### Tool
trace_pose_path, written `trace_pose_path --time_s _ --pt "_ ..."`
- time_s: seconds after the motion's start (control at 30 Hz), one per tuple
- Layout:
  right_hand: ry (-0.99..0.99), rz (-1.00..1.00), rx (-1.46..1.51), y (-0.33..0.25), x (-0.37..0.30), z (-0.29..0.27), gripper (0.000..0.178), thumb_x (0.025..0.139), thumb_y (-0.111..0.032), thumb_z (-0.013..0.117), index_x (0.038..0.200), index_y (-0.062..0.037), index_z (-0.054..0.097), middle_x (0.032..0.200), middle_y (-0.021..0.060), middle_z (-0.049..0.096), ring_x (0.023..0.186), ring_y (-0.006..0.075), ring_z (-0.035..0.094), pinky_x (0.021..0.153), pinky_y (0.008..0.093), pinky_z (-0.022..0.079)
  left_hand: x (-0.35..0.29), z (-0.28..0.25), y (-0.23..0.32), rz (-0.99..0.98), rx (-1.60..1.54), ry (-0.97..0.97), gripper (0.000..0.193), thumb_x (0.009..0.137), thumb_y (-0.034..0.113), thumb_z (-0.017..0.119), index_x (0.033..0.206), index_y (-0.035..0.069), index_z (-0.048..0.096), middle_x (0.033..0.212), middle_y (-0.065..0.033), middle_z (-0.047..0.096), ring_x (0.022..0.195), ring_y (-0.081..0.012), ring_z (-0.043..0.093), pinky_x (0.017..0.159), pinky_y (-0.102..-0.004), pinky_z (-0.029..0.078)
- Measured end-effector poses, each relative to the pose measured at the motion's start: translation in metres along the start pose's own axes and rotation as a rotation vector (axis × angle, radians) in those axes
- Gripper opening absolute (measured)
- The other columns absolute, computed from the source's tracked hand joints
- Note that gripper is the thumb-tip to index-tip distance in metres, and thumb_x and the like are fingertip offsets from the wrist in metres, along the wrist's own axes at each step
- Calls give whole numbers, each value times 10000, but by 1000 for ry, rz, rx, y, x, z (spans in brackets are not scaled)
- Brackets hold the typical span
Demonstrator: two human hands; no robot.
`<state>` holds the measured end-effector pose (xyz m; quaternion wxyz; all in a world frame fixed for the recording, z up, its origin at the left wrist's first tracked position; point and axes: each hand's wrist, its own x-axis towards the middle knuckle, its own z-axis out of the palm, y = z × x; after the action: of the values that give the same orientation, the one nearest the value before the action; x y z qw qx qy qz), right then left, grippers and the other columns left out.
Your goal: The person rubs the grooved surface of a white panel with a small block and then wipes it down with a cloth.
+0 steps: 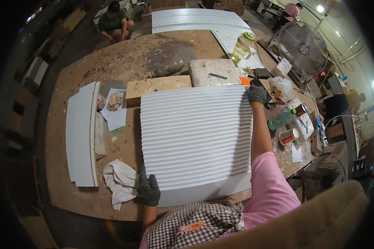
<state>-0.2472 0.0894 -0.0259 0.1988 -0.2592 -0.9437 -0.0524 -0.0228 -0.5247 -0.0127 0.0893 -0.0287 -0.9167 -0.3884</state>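
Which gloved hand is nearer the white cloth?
The left hand, beside the cloth; the right hand is at the far corner of the ribbed panel.

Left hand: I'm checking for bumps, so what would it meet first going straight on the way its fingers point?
Probably the pale wooden block, near its left end. The left hand points along the left edge of the ribbed white panel; depth is unclear.

The head-worn fisheye camera looks steeply down from above the near side of the ribbed white panel (195,137), close enough for the panel to fill the middle, and faces across it, taking in the workbench (81,74) on both sides and floor (73,45) beyond.
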Motion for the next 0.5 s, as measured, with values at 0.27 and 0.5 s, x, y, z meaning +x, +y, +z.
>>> trace_pose_path --time_s 0.27,0.5 --pt "-113 -535 315 -149 -66 -48 129 852 -325 690 948 -256 742 766 179 636 795 391 638 749 492 516 -3 3 -27 129 32 106 500 1013 225 519 1464 12 475 1297 -258 630 1033 -395 690 828 -401 573" --pt "-91 -11 69 1 -19 -24 207 780 -370 740 942 -246 775 848 155 688 814 362 672 711 479 544 -1 0 -10 36 -27 58 512 980 173 535 1461 7 480 1286 -256 637 977 -361 702 802 -384 571"
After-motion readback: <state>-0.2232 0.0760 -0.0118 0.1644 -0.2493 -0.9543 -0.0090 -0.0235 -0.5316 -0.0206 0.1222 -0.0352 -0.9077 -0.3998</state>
